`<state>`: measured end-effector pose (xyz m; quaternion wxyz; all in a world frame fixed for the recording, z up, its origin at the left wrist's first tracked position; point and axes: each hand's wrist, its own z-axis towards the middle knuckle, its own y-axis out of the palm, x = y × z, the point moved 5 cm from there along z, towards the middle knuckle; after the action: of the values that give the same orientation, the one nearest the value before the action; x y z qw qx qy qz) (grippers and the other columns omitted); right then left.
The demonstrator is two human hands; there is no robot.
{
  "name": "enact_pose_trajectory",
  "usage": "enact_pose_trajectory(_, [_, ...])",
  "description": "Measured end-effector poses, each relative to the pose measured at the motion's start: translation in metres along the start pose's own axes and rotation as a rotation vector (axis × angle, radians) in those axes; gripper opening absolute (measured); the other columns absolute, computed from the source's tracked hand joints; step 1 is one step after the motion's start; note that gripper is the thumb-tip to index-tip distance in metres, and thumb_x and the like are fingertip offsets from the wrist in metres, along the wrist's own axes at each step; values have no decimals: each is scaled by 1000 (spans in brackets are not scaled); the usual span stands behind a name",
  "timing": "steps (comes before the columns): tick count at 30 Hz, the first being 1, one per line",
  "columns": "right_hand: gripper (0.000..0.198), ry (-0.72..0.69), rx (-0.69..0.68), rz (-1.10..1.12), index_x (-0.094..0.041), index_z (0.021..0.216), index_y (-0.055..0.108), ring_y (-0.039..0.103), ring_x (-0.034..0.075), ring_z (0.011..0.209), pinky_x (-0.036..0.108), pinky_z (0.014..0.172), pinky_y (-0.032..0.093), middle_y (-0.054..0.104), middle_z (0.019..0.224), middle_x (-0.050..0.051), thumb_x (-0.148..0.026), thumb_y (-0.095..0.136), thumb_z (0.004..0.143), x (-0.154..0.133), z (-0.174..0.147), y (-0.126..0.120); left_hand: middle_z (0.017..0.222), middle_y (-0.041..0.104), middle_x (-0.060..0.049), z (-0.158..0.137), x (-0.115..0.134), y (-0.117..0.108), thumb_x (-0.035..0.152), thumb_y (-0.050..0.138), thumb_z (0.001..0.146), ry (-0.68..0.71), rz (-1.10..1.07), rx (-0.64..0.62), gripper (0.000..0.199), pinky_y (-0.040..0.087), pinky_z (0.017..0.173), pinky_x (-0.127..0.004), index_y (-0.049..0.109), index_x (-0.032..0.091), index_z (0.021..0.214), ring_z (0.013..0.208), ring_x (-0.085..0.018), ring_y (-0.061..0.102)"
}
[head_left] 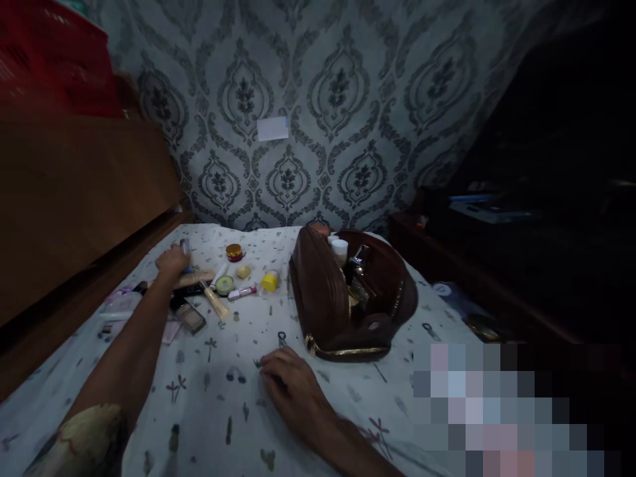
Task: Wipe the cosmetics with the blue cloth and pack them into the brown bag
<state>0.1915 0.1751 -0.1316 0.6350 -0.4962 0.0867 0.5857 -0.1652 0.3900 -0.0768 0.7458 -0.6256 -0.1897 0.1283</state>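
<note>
At the far left of the cloth, my left hand (172,260) is closed on a small clear bottle (185,246), whose upper part shows beside the fingers. Cosmetics lie around it: a gold-lidded red jar (234,252), a round green-topped pot (225,285), a cream-coloured tube (215,301), a pink-ended lip gloss tube (242,293), a yellow-capped container (269,281) and a dark compact (188,315). My right hand (291,381) rests on the cloth with loosely curled fingers and nothing visible in it. Beyond it stands a brown cosmetic bag (318,291), unzipped, holding a white-capped bottle (340,250) and other items.
A patterned white cloth (209,397) covers the surface. A wooden cabinet side (84,199) rises at left, with a red object (64,59) on top. Patterned wallpaper (338,119) stands behind. A dark ledge holds a blue item (487,211) at right; the lower right is pixelated.
</note>
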Motion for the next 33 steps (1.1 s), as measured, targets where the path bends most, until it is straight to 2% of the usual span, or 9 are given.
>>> enact_pose_trajectory(4, [19,21,-30,-39,-18,85,65,63,19,92,34,86,52,71,93,5,-2,55,83,-2,0,1,123,62,-14,-5,9,-8,32,55,93,57,60,7,31,51,89,-44,59,17,120,110,-30,61])
enact_pose_trajectory(8, [17,31,-44,-45,-18,81,64,62,19,89,33,85,51,70,87,4,-3,56,83,-2,1,1,135,57,-15,-21,52,-15,24,40,95,264,73,79,35,47,92,-40,56,19,125,121,-33,55])
enact_pose_trajectory(11, [16,18,-36,-38,-18,82,64,62,19,89,32,84,51,70,88,5,-5,55,85,-3,0,1,135,59,-7,-44,96,-1,32,37,97,490,63,25,36,45,95,-33,55,27,128,120,-25,57])
enact_pose_trajectory(13, [15,18,-28,-38,-17,83,64,62,18,89,31,84,51,70,89,5,-5,56,86,-3,0,0,133,60,-3,-62,119,14,42,45,95,632,76,-61,36,45,91,-29,56,32,127,117,-23,59])
enact_pose_trajectory(15, [16,21,-28,-42,-17,83,65,61,18,89,31,85,50,70,89,5,-4,56,85,-3,0,0,130,62,-4,-76,132,26,44,53,90,709,116,-131,37,47,86,-29,58,32,124,112,-24,61])
enact_pose_trajectory(19, [15,20,-59,-61,-17,81,65,61,18,87,30,85,49,71,86,5,-5,57,85,-2,0,1,121,65,-11,-90,137,30,43,46,92,735,202,-168,35,48,81,-33,60,25,119,106,-27,64])
enact_pose_trajectory(24, [11,8,-87,-107,-15,81,65,61,17,86,27,84,48,71,85,6,-9,58,86,-1,-1,3,98,71,-17,-95,141,21,47,28,99,716,293,-135,47,48,77,-39,64,17,103,96,-33,68])
enact_pose_trajectory(30, [10,-35,-151,-243,-14,79,64,61,16,80,26,87,46,71,82,5,-12,59,87,-4,1,4,94,71,-19,-105,152,7,35,25,99,688,324,-39,44,47,71,-38,64,15,103,90,-34,69])
enact_pose_trajectory(33, [9,-56,-175,-293,-14,77,64,61,16,80,25,87,46,71,81,5,-14,61,86,-5,0,3,105,69,-18,-124,168,0,36,22,100,685,303,32,45,47,70,-36,60,16,112,96,-32,67])
